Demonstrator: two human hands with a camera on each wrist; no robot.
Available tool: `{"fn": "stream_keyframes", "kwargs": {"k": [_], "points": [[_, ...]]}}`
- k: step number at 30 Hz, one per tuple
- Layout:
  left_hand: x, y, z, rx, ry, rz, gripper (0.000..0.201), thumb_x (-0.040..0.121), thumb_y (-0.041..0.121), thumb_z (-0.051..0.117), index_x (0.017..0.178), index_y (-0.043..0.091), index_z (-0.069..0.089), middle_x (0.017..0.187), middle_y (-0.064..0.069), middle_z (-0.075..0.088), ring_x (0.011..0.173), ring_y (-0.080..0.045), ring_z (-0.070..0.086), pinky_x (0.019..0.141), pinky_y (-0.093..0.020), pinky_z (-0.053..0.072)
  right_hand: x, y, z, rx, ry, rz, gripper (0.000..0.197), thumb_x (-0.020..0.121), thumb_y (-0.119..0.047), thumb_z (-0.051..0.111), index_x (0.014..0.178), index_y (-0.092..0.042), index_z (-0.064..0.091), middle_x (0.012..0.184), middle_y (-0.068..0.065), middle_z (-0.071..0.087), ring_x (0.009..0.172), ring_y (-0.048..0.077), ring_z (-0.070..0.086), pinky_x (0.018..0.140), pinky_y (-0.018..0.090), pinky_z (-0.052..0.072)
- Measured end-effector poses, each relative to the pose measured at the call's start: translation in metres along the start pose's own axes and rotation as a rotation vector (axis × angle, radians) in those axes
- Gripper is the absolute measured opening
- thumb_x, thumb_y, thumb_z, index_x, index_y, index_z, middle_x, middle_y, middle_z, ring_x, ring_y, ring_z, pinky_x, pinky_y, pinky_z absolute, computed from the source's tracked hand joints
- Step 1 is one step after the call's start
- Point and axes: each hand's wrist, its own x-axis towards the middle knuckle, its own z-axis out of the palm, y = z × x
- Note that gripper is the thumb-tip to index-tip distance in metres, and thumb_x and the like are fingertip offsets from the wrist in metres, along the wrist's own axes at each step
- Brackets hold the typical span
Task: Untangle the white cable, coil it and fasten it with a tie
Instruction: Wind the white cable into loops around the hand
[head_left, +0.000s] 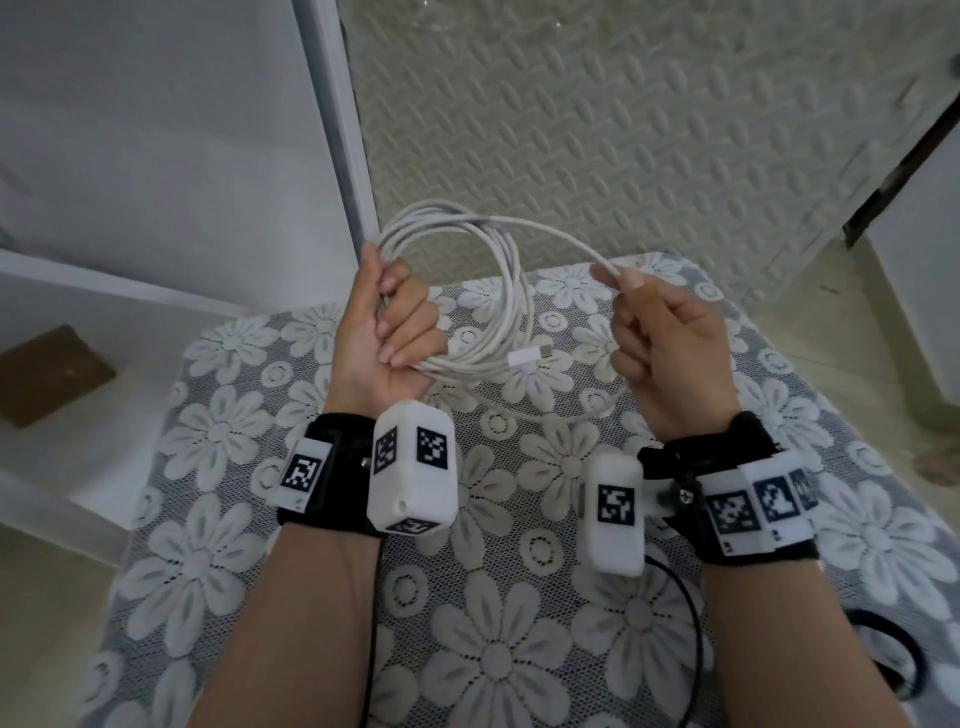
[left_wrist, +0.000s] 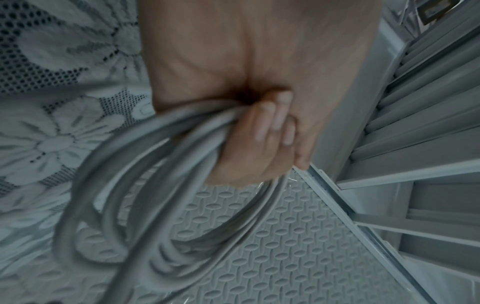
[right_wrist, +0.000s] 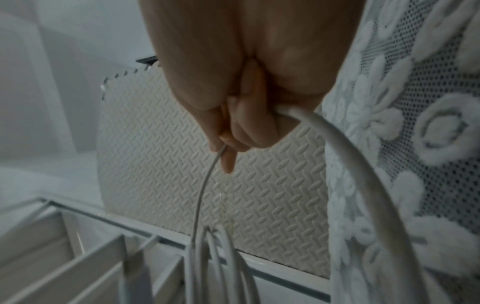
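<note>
The white cable (head_left: 511, 291) is wound into several loops held above the lace-covered table. My left hand (head_left: 387, 332) grips the bundle of loops in its fist, fingers curled round the strands (left_wrist: 166, 164). A free strand runs from the top of the coil to my right hand (head_left: 654, 332), which pinches it (right_wrist: 293, 112) between thumb and fingers. One white plug end (head_left: 530, 356) lies at the lower edge of the coil, over the table. No tie is in view.
The table wears a white floral lace cloth (head_left: 519, 623). Beyond it lies a patterned foam floor mat (head_left: 623, 130). A white frame or rack (head_left: 332, 130) stands at the left, with a brown flat item (head_left: 49, 374) on the floor.
</note>
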Motion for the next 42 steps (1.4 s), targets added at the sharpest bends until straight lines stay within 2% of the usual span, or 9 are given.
{"fn": "stream_keyframes", "kwargs": {"k": [10,13,15,21,26,29,33,38,42], "points": [[0.002,-0.007,0.005,0.161,0.06,0.011,0.041,0.094,0.041,0.034,0.064,0.017,0.044,0.037,0.006,0.035,0.028,-0.004,0.022,0.026,-0.013,0.023,-0.005,0.012,0.008,-0.353,-0.148,0.171,0.023,0.1,-0.013,0.042,0.109,-0.014,0.064,0.056,-0.004,0.063,0.032,0.01,0.045,0.031,0.016,0.031],[0.003,-0.011,0.005,0.192,0.062,0.006,0.043,0.095,0.043,0.032,0.063,0.018,0.044,0.038,0.007,0.034,0.028,-0.004,0.022,0.027,-0.013,0.024,-0.005,0.015,0.012,-0.391,-0.209,0.191,0.03,0.099,-0.004,0.04,0.114,-0.015,0.064,0.074,-0.004,0.065,0.04,0.01,0.051,0.032,0.017,0.032],[0.004,-0.013,0.005,0.183,0.061,0.004,0.043,0.096,0.043,0.032,0.064,0.017,0.044,0.038,0.007,0.034,0.031,-0.004,0.019,0.028,-0.014,0.024,-0.005,0.017,0.013,-0.462,-0.293,0.197,0.038,0.094,0.006,0.039,0.115,-0.015,0.063,0.065,-0.01,0.059,0.044,0.006,0.047,0.038,0.017,0.031],[0.005,-0.014,0.006,0.174,0.067,0.033,0.04,0.094,0.044,0.034,0.065,0.017,0.044,0.039,0.007,0.034,0.03,-0.002,0.029,0.032,-0.014,0.028,-0.01,0.011,0.015,-0.446,-0.501,0.145,0.052,0.076,-0.004,0.071,0.123,-0.014,0.051,0.067,-0.015,0.058,0.055,0.001,0.048,0.048,0.015,0.038],[0.005,-0.021,0.012,0.254,0.059,-0.023,0.038,0.095,0.045,0.032,0.069,0.018,0.039,0.042,0.008,0.033,0.035,-0.003,0.032,0.042,-0.017,0.04,-0.01,0.012,0.021,-0.361,-0.343,0.165,0.046,0.075,-0.034,0.071,0.113,-0.013,0.055,0.061,-0.002,0.047,0.049,0.011,0.038,0.04,0.019,0.029],[0.005,-0.026,0.012,0.291,0.031,-0.106,0.039,0.097,0.042,0.028,0.07,0.017,0.04,0.045,0.008,0.034,0.04,-0.006,0.035,0.057,-0.025,0.048,-0.008,0.014,0.02,-0.332,-0.251,0.11,0.02,0.089,-0.031,0.06,0.09,-0.012,0.054,0.055,0.001,0.039,0.042,0.011,0.03,0.039,0.019,0.023],[0.003,-0.023,0.012,0.379,0.038,-0.182,0.036,0.096,0.034,0.034,0.067,0.015,0.045,0.048,0.006,0.039,0.047,-0.01,0.041,0.072,-0.031,0.051,-0.006,0.015,0.016,-0.337,-0.173,0.062,0.035,0.095,-0.025,0.053,0.079,0.006,0.052,0.049,0.004,0.03,0.037,0.012,0.022,0.037,0.019,0.017],[-0.001,-0.018,0.012,0.479,0.104,-0.223,0.028,0.093,0.023,0.04,0.067,0.015,0.042,0.048,0.005,0.04,0.048,-0.011,0.043,0.071,-0.032,0.052,-0.006,0.013,0.017,-0.397,-0.141,0.065,0.046,0.098,-0.027,0.047,0.056,-0.019,0.064,0.051,0.012,0.041,0.037,0.014,0.025,0.039,0.021,0.017],[-0.004,-0.013,0.014,0.496,0.135,-0.25,0.028,0.09,0.022,0.043,0.064,0.016,0.046,0.044,0.008,0.037,0.042,-0.007,0.04,0.061,-0.027,0.051,-0.007,0.01,0.016,-0.428,-0.187,0.083,0.049,0.099,-0.028,0.044,0.052,-0.019,0.054,0.059,0.012,0.052,0.035,0.008,0.034,0.036,0.017,0.023]]}}
